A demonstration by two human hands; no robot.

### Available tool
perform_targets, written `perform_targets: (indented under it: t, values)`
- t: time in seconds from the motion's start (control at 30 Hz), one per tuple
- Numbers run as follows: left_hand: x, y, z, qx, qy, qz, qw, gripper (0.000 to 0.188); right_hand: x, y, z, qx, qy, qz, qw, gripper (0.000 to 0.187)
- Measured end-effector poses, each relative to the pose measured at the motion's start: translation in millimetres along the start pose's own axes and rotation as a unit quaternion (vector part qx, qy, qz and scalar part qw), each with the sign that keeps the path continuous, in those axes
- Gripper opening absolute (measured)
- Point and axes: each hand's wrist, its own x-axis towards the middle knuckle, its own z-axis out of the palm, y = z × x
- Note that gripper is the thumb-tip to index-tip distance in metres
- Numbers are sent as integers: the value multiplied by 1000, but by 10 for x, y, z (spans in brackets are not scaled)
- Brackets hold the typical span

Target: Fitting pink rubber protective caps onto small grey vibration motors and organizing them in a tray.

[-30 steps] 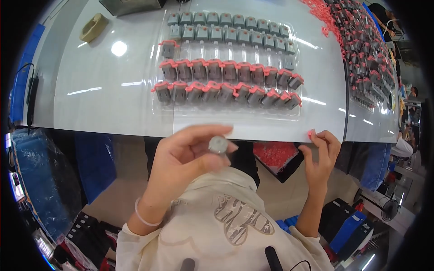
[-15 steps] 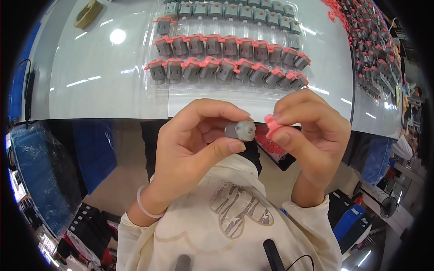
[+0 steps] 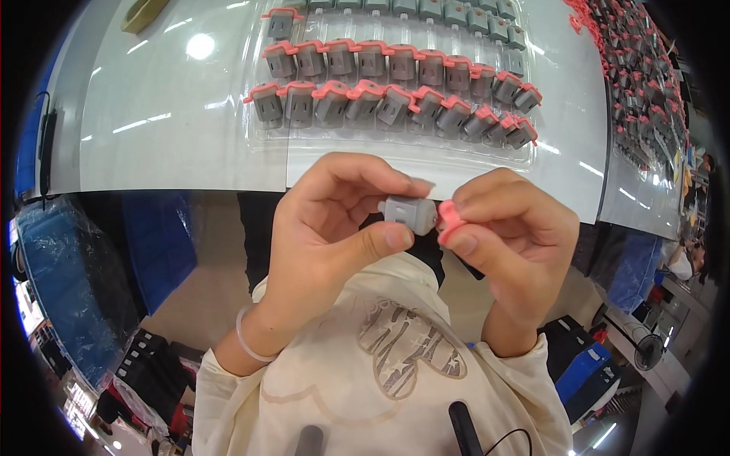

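My left hand (image 3: 319,228) pinches a small grey motor (image 3: 409,215) between thumb and fingers, its pale round end turned toward the right. In my right hand (image 3: 517,235) a pink plastic clip (image 3: 451,222) is gripped by thumb and forefinger, right beside that end of the motor. Whether clip and motor touch, I cannot tell. Just past my hands lies a clear plastic tray (image 3: 220,125) bearing rows of similar grey motors. The nearer rows wear pink clips like the one I hold; the farther motors show none.
A pile of pink and grey parts (image 3: 642,99) covers the table's right side. At the far left sits a tan ring-shaped object (image 3: 143,15). The white table's front edge (image 3: 175,189) runs just beyond my hands. Blue plastic-wrapped material (image 3: 68,281) stands at the left.
The motor has turned in my left hand and now shows its slotted side. My right hand has brought the pink clip leftward, close to the motor's end. The tray appears higher in view.
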Motion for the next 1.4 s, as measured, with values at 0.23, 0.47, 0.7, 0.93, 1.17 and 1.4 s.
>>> perform_targets:
  t: [0.23,0.47,0.7,0.93,1.17,1.4]
  values:
    - [-11,19,84,-39,42,-22,998,24,14,52,110,-8,36,-12,999,20]
    - [-35,-10,84,33,57,17,998,29,55,102,105,-81,8,-94,992,21]
    - [-45,23,116,50,74,34,995,40,95,151,110,-203,-15,-205,957,24]
    - [-67,-3,102,61,33,71,995,43,307,261,-80,-107,-143,-221,959,31]
    - [12,28,-25,179,-6,123,976,40,323,227,-31,-164,-139,-197,957,29]
    - [43,89,-27,209,-31,47,976,37,365,122,-75,-234,-180,-167,941,34]
